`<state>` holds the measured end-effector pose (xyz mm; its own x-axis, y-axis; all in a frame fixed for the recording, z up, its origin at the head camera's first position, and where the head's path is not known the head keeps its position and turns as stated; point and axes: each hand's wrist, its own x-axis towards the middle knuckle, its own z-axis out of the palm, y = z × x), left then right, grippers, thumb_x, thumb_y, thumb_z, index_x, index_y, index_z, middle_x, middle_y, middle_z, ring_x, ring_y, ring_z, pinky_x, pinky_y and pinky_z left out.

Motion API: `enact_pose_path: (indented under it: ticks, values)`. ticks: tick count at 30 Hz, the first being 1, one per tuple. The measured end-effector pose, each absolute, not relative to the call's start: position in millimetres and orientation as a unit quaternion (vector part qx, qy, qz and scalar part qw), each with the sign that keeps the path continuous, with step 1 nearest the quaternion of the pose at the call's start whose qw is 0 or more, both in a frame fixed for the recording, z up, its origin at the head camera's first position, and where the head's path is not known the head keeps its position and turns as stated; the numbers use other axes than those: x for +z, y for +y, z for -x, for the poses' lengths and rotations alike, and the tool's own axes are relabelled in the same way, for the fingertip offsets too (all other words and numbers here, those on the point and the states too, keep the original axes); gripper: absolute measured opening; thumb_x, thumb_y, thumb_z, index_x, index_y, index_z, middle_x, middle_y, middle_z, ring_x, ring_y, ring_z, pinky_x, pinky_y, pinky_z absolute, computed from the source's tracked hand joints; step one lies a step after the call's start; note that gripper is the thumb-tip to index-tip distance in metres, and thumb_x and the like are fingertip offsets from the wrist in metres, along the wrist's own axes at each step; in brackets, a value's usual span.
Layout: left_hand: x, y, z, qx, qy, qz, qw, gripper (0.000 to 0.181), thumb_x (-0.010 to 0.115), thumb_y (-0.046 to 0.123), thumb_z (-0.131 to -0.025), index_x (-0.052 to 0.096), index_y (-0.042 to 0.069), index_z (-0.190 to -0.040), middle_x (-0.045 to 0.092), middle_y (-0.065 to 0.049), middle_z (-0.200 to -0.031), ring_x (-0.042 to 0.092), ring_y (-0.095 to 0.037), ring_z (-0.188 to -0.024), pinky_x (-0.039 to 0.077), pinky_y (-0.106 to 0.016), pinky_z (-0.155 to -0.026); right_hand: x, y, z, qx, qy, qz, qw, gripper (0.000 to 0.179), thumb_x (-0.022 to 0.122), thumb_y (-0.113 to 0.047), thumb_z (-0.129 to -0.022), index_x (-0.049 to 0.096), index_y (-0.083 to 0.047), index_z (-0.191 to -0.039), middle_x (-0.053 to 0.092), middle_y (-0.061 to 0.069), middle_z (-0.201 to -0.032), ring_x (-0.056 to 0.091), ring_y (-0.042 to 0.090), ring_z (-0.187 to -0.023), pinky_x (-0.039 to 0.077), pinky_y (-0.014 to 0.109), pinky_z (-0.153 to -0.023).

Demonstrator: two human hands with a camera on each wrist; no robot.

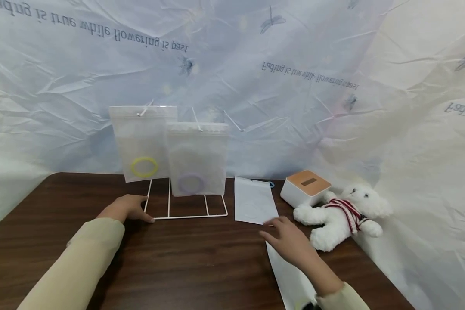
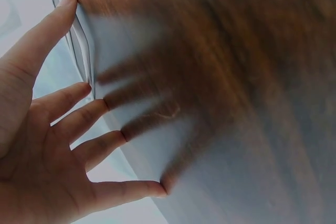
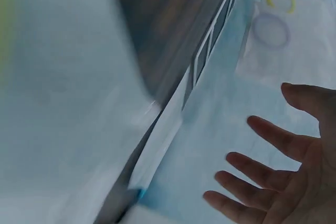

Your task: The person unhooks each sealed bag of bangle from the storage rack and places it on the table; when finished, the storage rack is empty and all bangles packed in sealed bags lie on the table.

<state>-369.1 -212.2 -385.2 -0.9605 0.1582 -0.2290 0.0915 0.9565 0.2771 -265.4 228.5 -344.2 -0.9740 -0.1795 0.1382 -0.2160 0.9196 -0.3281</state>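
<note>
A white wire rack [image 1: 190,217] stands on the table, with a bag with a yellow ring [image 1: 118,142] and a bag with a purple ring [image 1: 196,148] hanging from its hooks. At the rack's front left corner is my left hand [image 1: 129,208], its fingertips on the tabletop and its thumb at the wire. My right hand [image 1: 290,243] is over the right side, fingers spread and holding nothing. Just beyond its fingertips lies a flat white bag [image 1: 253,200]. Below that hand stretches another pale bag [image 1: 288,275], partly hidden by the forearm.
A white box with a wood-coloured top [image 1: 308,183] sits at the back right. Beside it lies a white teddy bear [image 1: 341,217] with a red-striped scarf. A printed sheet [image 1: 232,64] hangs behind the dark wooden table [image 1: 201,262]. The rack's rightmost hook [image 1: 234,121] is bare.
</note>
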Motion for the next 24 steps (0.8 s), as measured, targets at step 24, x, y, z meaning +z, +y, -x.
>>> enact_pose_path:
  ticks: [24]
  values:
    - [-377, -210, 359, 0.144, 0.983, -0.027, 0.107, 0.091, 0.08, 0.053, -0.078, 0.05, -0.004, -0.142, 0.045, -0.034, -0.142, 0.043, -0.053, -0.128, 0.04, -0.061, -0.102, -338, 101, 394, 0.48, -0.866, -0.108, 0.094, 0.045, 0.07, -0.031, -0.094, 0.053, -0.008, -0.13, 0.066, 0.012, -0.109, 0.061, 0.029, -0.104, 0.05, 0.045, -0.089]
